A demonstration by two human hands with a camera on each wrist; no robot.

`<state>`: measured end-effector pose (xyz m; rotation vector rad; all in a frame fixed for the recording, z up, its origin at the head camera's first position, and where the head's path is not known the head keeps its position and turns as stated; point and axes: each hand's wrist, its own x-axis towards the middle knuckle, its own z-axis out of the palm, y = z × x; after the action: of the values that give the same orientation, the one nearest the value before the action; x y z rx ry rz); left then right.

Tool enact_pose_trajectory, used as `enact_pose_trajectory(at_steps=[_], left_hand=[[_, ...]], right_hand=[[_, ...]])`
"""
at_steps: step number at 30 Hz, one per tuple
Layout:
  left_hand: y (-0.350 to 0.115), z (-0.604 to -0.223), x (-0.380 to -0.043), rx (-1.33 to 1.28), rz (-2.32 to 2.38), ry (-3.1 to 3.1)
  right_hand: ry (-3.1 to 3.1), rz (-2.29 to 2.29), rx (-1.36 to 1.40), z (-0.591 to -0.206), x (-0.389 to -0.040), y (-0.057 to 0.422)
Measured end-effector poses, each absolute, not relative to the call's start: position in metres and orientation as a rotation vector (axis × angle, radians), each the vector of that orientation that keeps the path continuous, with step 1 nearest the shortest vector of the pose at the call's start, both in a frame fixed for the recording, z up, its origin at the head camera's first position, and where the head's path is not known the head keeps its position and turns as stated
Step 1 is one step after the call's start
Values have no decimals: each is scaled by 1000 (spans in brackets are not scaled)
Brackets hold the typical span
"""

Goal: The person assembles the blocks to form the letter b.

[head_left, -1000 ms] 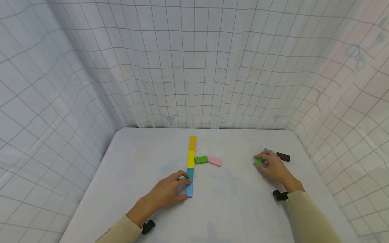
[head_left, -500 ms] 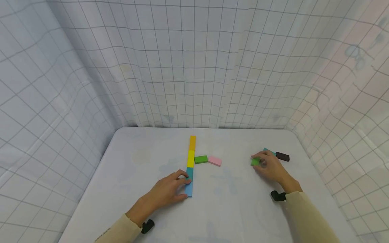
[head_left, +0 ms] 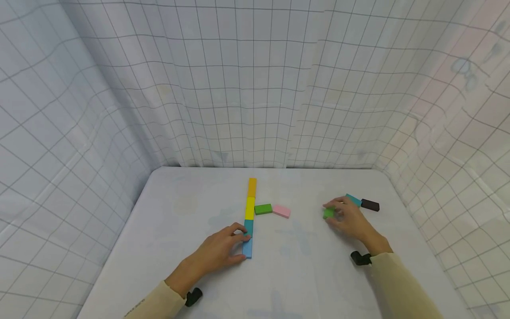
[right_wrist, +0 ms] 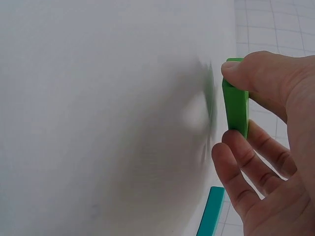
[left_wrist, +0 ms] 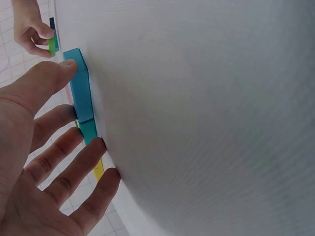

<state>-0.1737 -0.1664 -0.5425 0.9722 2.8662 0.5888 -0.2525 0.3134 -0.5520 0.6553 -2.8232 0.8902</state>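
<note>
In the head view my left hand (head_left: 221, 251) rests beside a line of blocks, touching its near part. The left wrist view has its thumb on the near end of a blue block (left_wrist: 82, 93), its other fingers loosely spread along the side. Beyond that block come a teal block (head_left: 249, 227), a yellow block (head_left: 249, 208) and an orange block (head_left: 252, 187), end to end. My right hand (head_left: 352, 220) pinches a light green block (right_wrist: 236, 105) between thumb and fingers. In the right wrist view it hangs just above the table, its shadow apart from it.
A darker green block (head_left: 263, 209) lies against the yellow block's right side, followed by a pink block (head_left: 281, 211) set at a slight angle. At the right, a teal-blue block (head_left: 353, 200) meets a black block (head_left: 370, 205). Grid-patterned curtains (head_left: 247, 88) enclose the white table (head_left: 303, 283).
My right hand has moved left with the light green block, uncovering more of the teal-blue block beside the black one. The left hand and the line of blocks stay put.
</note>
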Motion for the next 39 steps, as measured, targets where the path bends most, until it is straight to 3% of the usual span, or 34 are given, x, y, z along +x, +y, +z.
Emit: enact_pose_trajectory(at_steps=[28,39], left_hand=[[-166,-544,-175,956,577,2858],[-172,-551,-177,1087,661,2878]], right_hand=[[-2796,941,808,-547,-242,265],[-2849,926,840,-548,-237,247]])
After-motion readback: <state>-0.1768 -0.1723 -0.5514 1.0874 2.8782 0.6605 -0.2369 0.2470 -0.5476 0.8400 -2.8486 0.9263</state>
